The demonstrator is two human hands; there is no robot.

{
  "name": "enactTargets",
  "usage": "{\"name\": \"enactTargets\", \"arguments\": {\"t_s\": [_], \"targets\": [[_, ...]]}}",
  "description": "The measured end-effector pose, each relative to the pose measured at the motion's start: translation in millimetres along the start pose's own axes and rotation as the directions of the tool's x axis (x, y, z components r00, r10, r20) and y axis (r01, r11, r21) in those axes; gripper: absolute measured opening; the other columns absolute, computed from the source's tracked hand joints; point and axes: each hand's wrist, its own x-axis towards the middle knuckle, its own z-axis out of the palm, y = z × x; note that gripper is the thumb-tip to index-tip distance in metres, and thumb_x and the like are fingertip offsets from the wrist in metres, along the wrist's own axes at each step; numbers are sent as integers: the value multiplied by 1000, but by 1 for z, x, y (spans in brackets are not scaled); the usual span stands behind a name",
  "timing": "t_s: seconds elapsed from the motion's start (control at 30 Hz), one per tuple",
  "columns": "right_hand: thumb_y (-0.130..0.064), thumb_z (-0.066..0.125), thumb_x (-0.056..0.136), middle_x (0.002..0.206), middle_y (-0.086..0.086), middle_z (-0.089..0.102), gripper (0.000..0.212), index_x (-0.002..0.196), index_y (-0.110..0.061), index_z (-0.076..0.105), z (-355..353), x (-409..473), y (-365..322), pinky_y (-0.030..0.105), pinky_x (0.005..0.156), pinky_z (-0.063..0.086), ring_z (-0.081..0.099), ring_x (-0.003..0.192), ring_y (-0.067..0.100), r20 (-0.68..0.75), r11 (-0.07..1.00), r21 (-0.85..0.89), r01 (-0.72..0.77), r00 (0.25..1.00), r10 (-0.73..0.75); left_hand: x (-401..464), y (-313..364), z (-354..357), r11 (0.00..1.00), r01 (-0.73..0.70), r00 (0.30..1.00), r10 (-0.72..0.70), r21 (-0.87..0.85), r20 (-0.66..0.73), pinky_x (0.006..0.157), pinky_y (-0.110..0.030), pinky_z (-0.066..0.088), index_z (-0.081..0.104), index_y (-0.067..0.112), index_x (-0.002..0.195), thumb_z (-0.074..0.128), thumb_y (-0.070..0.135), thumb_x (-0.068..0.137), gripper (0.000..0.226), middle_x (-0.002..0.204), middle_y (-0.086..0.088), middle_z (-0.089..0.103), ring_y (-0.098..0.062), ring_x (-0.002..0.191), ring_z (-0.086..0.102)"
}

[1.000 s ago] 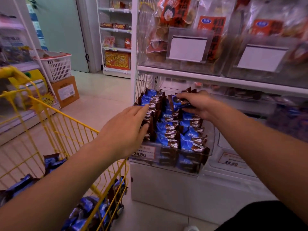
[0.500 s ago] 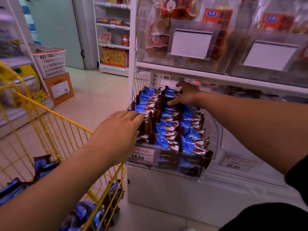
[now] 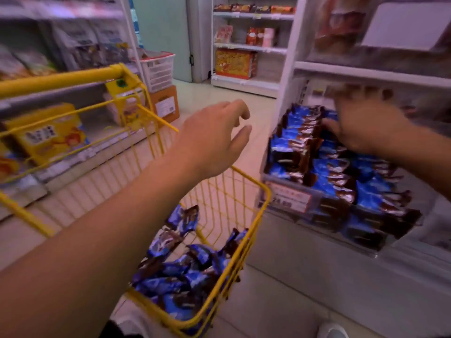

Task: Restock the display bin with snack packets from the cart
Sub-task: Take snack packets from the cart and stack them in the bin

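My left hand (image 3: 214, 135) hangs in the air over the yellow cart (image 3: 246, 242), and its grip is wide and holds nothing; the fingers are loose and a little bent. The loose snack packets (image 3: 185, 272) lie in a heap low in the cart, under this grip and a bit nearer to me. I think the step now is to go down for more of them. To do it well, I should drop my left hand straight down inside the wire rim, scoop a small bunch flat in my palm, and lift it out without bumping the wires. My right hand (image 3: 363, 128) is off to the right of my left grip, at the display bin (image 3: 288, 198). It looks blurry, so I cannot tell if its grip is wide or pinching a packet; the fingers seem spread over the back rows. The bin's packet rows (image 3: 336, 174) stand on edge, just under that hand and reaching toward me.
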Motion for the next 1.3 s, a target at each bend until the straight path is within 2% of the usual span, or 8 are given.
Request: {"name": "enactTargets", "arguments": {"t_s": [0.17,0.37,0.5,0.6,0.83,0.93,1.13,1.3], "targets": [[-50,35,89,81,12,70,43,92,-21,67,-67,-84,-103,42,63,55,65,72,36,-332,910,170,377,892,-307,-49,-75,-18,924,174,834,-322,341,448,78,-39,53,68,18,92,56,37,94,22,99,-6,66,-27,89,60],[-61,70,84,140,-1,54,81,149,-24,42,-38,-74,-257,33,90,49,55,110,15,555,593,402,698,329,-764,-98,-93,-13,798,167,183,-602,579,777,67,-30,50,71,12,105,56,44,96,36,86,0,71,-17,73,63],[-67,77,72,167,4,15,122,160,-32,1,30,-80,-316,39,86,57,49,135,35,897,595,255,762,43,-441,-111,-91,-14,808,122,154,-588,576,794,78,-33,48,66,14,117,55,46,97,40,110,-5,69,-21,96,64],[-70,83,62,152,-2,37,126,159,-27,14,58,-91,-321,36,77,61,59,121,32,885,546,305,780,-21,-464,-112,-88,-16,840,160,165,-541,519,825,74,-30,46,62,16,124,54,45,98,40,107,0,65,-18,93,62],[-54,86,70,152,9,34,107,152,-22,26,67,-90,-315,51,98,53,49,128,32,755,544,399,739,73,-652,-111,-82,-21,855,117,222,-518,505,826,55,-24,35,58,17,127,51,48,99,42,93,3,57,-12,73,50],[-62,84,68,161,6,24,118,158,-26,17,72,-98,-316,26,95,36,37,141,29,758,538,419,732,45,-651,-111,-80,-18,862,115,211,-506,493,836,67,-27,38,58,17,129,51,52,97,48,115,0,62,-16,91,56],[-31,88,74,127,-3,53,78,139,-17,47,64,-99,-323,9,69,28,45,102,12,561,453,545,706,96,-823,-111,-77,-21,861,104,223,-508,498,832,73,-28,39,58,18,130,49,54,98,49,122,-1,62,-18,101,58],[-15,76,85,88,0,59,17,92,-15,60,58,-63,-311,35,72,49,55,79,19,589,543,619,568,123,-799,-112,-78,-23,861,115,219,-509,496,833,77,-27,41,57,19,132,47,54,99,49,127,-2,61,-19,111,59]]}}
